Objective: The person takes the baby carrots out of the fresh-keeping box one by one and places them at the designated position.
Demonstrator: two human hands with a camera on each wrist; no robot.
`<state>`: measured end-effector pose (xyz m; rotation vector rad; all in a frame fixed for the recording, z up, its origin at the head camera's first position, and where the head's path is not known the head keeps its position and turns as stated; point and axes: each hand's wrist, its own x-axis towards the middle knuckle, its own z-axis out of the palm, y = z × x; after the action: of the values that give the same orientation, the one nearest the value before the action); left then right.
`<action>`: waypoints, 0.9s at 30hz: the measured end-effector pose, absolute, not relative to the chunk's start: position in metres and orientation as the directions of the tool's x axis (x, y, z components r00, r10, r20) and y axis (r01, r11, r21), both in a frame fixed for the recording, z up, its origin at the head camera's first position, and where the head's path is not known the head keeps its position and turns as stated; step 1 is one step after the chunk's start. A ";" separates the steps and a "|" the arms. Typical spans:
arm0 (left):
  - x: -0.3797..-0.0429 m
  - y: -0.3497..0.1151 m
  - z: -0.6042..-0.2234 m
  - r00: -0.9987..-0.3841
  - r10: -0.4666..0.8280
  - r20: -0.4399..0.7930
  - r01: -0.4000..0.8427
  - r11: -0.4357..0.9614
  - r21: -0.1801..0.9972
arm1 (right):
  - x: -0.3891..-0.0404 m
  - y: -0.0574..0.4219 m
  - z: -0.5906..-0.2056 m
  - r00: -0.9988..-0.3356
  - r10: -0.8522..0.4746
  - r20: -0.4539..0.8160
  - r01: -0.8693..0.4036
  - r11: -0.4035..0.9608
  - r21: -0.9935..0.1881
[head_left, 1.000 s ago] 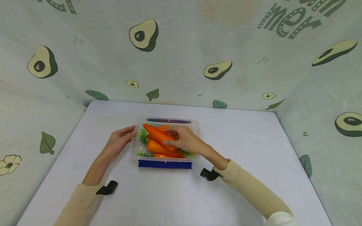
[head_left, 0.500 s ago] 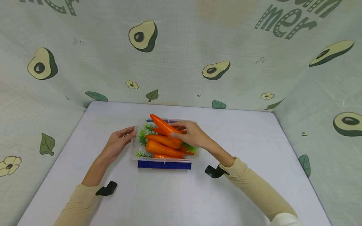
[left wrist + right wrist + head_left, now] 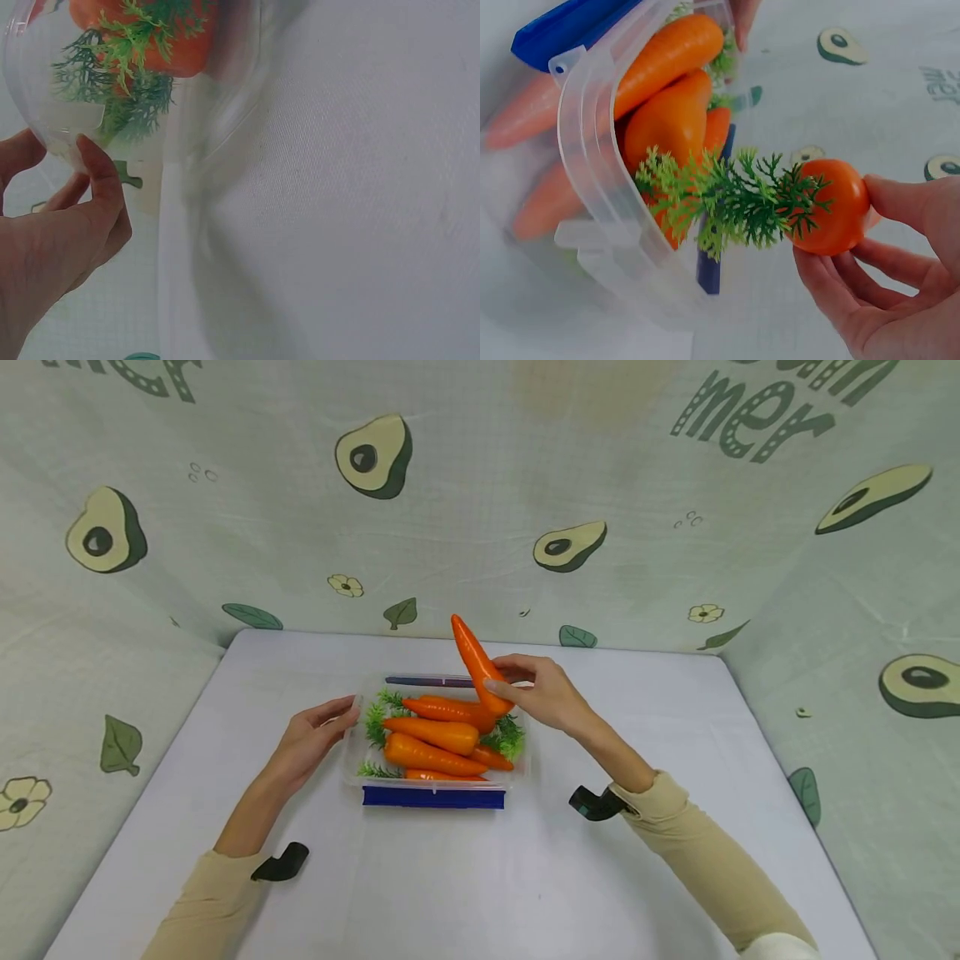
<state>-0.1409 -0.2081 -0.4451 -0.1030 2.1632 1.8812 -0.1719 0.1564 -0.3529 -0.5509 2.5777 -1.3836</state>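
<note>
My right hand (image 3: 545, 691) holds an orange carrot (image 3: 477, 664) by its thick end between thumb and fingers, above the right part of a clear plastic box (image 3: 352, 762). The carrot's tip points up and away. In the right wrist view, its green leafy top (image 3: 735, 199) hangs toward the box, with the right hand (image 3: 900, 277) around the thick end. My left hand (image 3: 311, 739) is at the box's left side. In the left wrist view, the left hand (image 3: 67, 217) grips the box's edge with thumb and fingertips. Several carrots (image 3: 431, 754) with green tops lie inside the box.
Blue locking flaps stand out from the box, one along the near side (image 3: 433, 797) and one along the far side (image 3: 420, 682). The box stands on a white table (image 3: 450, 877). Cloth walls with avocado prints (image 3: 373, 457) enclose the table's back and sides.
My right hand has lifted the carrot out of the pile, moving up, away and to the right, and the carrot has turned more upright. The left hand stays at the box.
</note>
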 end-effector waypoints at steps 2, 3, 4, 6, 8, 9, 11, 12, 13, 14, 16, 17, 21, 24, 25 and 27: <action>-0.141 -0.208 -0.445 -0.960 0.124 -0.251 -0.231 0.153 0.961 | -0.173 0.164 -0.351 -0.928 -0.372 0.027 -0.227 0.506 -0.832; -0.141 -0.208 -0.445 -0.960 0.123 -0.253 -0.233 0.152 0.960 | -0.174 0.167 -0.350 -0.933 -0.360 0.025 -0.217 0.505 -0.835; -0.142 -0.208 -0.445 -0.959 0.122 -0.255 -0.236 0.152 0.960 | -0.175 0.171 -0.349 -0.937 -0.348 0.020 -0.204 0.502 -0.840; -0.142 -0.208 -0.444 -0.958 0.118 -0.263 -0.244 0.153 0.958 | -0.177 0.179 -0.348 -0.947 -0.322 0.008 -0.173 0.486 -0.857; -0.142 -0.207 -0.444 -0.956 0.116 -0.269 -0.251 0.151 0.956 | -0.178 0.188 -0.346 -0.955 -0.297 -0.008 -0.135 0.458 -0.879; -0.142 -0.207 -0.444 -0.955 0.116 -0.272 -0.254 0.151 0.955 | -0.179 0.192 -0.346 -0.959 -0.283 -0.018 -0.113 0.440 -0.891; -0.142 -0.207 -0.443 -0.954 0.114 -0.277 -0.259 0.149 0.954 | -0.180 0.200 -0.345 -0.966 -0.255 -0.039 -0.072 0.412 -0.908; -0.142 -0.207 -0.443 -0.953 0.113 -0.280 -0.262 0.151 0.953 | -0.180 0.204 -0.344 -0.970 -0.239 -0.050 -0.051 0.402 -0.914; -0.142 -0.207 -0.443 -0.953 0.112 -0.281 -0.263 0.150 0.953 | -0.181 0.207 -0.344 -0.972 -0.226 -0.061 -0.034 0.391 -0.920; -0.142 -0.207 -0.443 -0.953 0.112 -0.282 -0.264 0.150 0.953 | -0.181 0.211 -0.345 -0.974 -0.213 -0.070 -0.019 0.388 -0.921; -0.142 -0.207 -0.443 -0.953 0.110 -0.283 -0.265 0.150 0.952 | -0.181 0.217 -0.346 -0.979 -0.187 -0.087 0.008 0.385 -0.923; -0.142 -0.207 -0.442 -0.953 0.109 -0.282 -0.265 0.151 0.952 | -0.181 0.220 -0.347 -0.980 -0.176 -0.093 0.019 0.384 -0.923; -0.142 -0.207 -0.442 -0.954 0.108 -0.280 -0.261 0.158 0.952 | -0.181 0.230 -0.356 -0.983 -0.138 -0.120 0.061 0.375 -0.925; -0.142 -0.207 -0.442 -0.954 0.108 -0.281 -0.263 0.151 0.953 | -0.181 0.237 -0.365 -0.983 -0.105 -0.148 0.100 0.369 -0.924; -0.142 -0.207 -0.442 -0.954 0.109 -0.281 -0.264 0.147 0.953 | -0.181 0.239 -0.369 -0.983 -0.096 -0.157 0.113 0.362 -0.925; -0.142 -0.206 -0.443 -0.953 0.109 -0.281 -0.265 0.141 0.954 | -0.181 0.243 -0.377 -0.982 -0.075 -0.173 0.135 0.359 -0.923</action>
<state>-0.1416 -0.2063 -0.4429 -0.1517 2.1388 1.8839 -0.1805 0.2433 -0.3771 0.0541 2.4313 -1.6788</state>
